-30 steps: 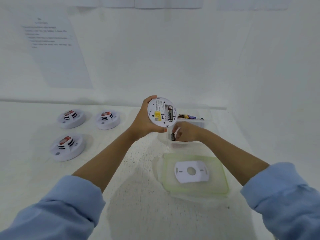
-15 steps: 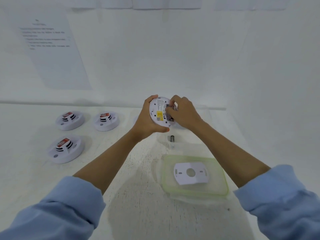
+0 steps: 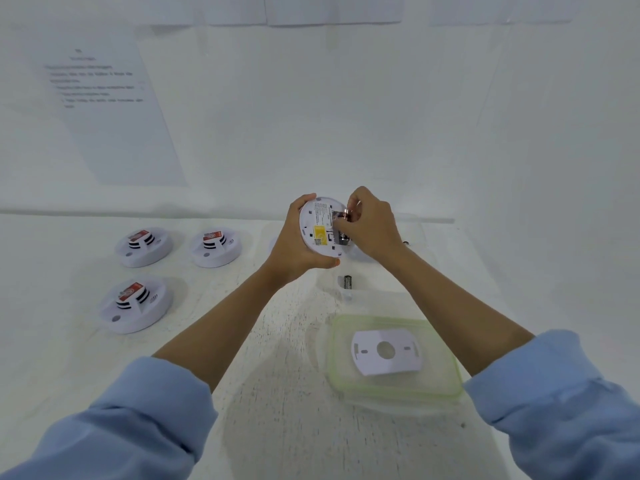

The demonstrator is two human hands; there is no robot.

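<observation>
My left hand grips a round white smoke detector above the table, its back with a yellow label turned toward me. My right hand pinches a battery at the detector's open battery compartment. Another dark battery lies below the hands in a small clear container. The detector's white mounting plate rests on a green-rimmed clear lid near my right forearm.
Three white smoke detectors with red labels sit on the white table at the left. A clear box stands behind my right hand. A printed sheet hangs on the back wall.
My right hand left one battery in the small container, rose to the detector's back and now pinches a battery at its compartment. The left hand kept the detector nearly still.
</observation>
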